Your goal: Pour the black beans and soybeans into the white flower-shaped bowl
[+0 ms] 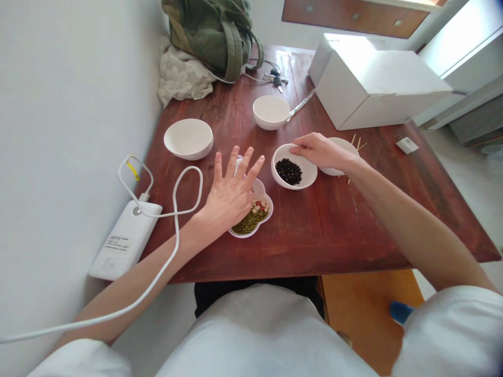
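Note:
My right hand (316, 150) grips the rim of a white bowl (277, 178), thumb inside and fingers outside. Black beans (289, 171) lie at the bottom of that bowl, which looks slightly tilted toward me. With fingers spread, my left hand (231, 193) hovers over or rests on a white flower-shaped dish (270, 205); whether it touches the dish I cannot tell. Green mung beans (245, 223) fill the dish's near part, and pale and reddish pieces (259, 204) sit beside them. The hand hides the rest of the dish.
A white bowl (188, 139) stands at left, another white bowl (271, 111) farther back. Partly behind my right arm are a third bowl (338, 144) and thin sticks (357, 142). A white box (377, 84), keys (277, 79), green bag (214, 36), power bank (126, 241) and charger (407, 145) surround them.

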Motion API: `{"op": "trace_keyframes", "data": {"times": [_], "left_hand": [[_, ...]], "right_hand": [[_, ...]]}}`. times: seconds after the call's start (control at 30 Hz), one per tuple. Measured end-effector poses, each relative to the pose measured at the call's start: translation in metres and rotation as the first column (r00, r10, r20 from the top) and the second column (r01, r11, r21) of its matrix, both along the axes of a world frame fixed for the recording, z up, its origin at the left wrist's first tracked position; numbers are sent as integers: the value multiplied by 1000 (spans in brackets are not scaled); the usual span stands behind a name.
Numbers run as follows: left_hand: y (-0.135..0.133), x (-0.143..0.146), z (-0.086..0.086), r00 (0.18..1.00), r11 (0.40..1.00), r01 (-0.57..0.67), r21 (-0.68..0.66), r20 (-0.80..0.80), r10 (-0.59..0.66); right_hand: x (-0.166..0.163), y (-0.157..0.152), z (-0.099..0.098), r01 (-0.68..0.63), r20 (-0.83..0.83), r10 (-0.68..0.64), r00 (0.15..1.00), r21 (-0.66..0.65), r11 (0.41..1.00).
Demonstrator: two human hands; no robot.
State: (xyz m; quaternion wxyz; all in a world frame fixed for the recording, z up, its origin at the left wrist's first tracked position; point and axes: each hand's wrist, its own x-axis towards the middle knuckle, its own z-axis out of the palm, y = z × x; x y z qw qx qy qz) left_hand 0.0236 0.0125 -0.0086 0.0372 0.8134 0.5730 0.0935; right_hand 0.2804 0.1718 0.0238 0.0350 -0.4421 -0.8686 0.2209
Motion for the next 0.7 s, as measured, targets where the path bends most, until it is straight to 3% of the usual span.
{"op": "trace_keyframes", "data": {"times": [0.1, 0.23, 0.33, 0.47, 0.57, 0.7], "left_hand": [[-1, -3, 4, 1000, 1000, -15, 5, 6, 15], [0, -6, 1, 999, 999, -30, 13, 22, 29], [0, -12, -1, 995, 997, -60, 45, 86, 56], [-1, -31, -2, 955, 985, -158, 62, 264, 137], [-3, -46, -9, 836, 981, -195, 7, 524, 163], [-5, -53, -25, 546, 967, -198, -158, 802, 243]], "right_hand": [[5, -4, 5, 98, -153, -124, 980, -167, 981], [7, -10, 8, 117, -337, -258, 905, -386, 915], [2, -18, 11, 172, -387, -350, 853, -424, 889], [-10, -30, 19, 163, -463, -364, 808, -418, 894], [-22, -35, 23, 145, -475, -356, 805, -424, 894], [-43, -41, 25, 97, -499, -267, 825, -341, 935]]}}
